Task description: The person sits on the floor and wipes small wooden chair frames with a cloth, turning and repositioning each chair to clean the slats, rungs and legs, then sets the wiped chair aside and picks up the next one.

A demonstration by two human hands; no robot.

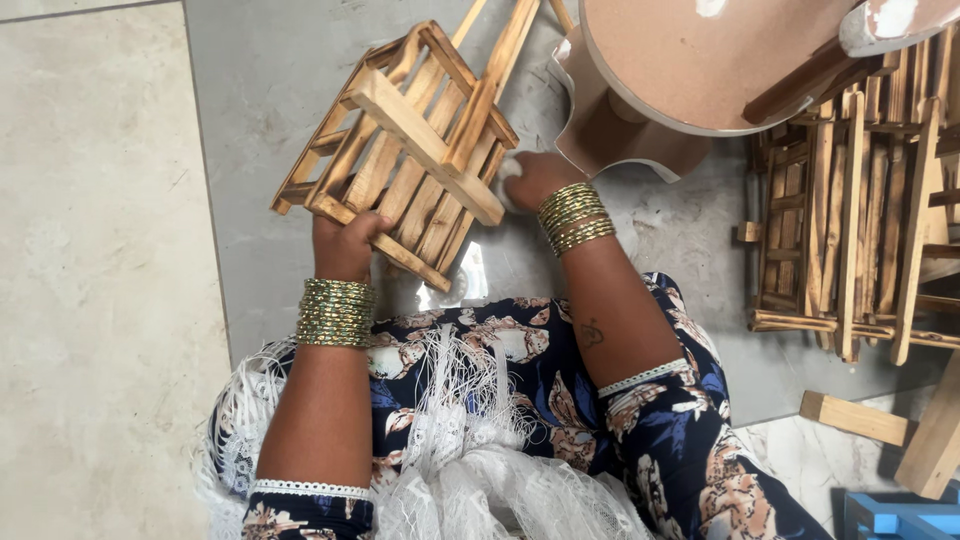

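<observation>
Small slatted wooden crate [405,150], scorched brown at the edges, held tilted above the grey floor slab [260,90], just left of the round board stool [690,60]. Left hand [345,245] closed on the crate's lower rail, thumb over the top, fingers wrapped beneath; a stack of green and gold bangles [335,312] on the wrist. Right hand [535,178] at the crate's right corner, closed around a small white wad [508,170], apparently cloth or a sanding pad, pressed against the wood; exact contact point hidden behind the crate. Gold bangles [575,218] on that wrist.

Good practice for the rubbing in hand, as a judgement: firm clamp with the left hand so the crate does not swing, short strokes along the grain, crate turned to bring each slat toward the right hand rather than reaching through the gaps, fingertips kept clear of splintered ends.

Pose: both forearms extended forward from the lap, left arm nearly straight, right arm angled inward toward the crate, wrist slightly flexed. Right of the stool, a pile of similar crates [850,220]; nearer the lap, loose wooden blocks [855,418] and a blue crate [900,515].
</observation>
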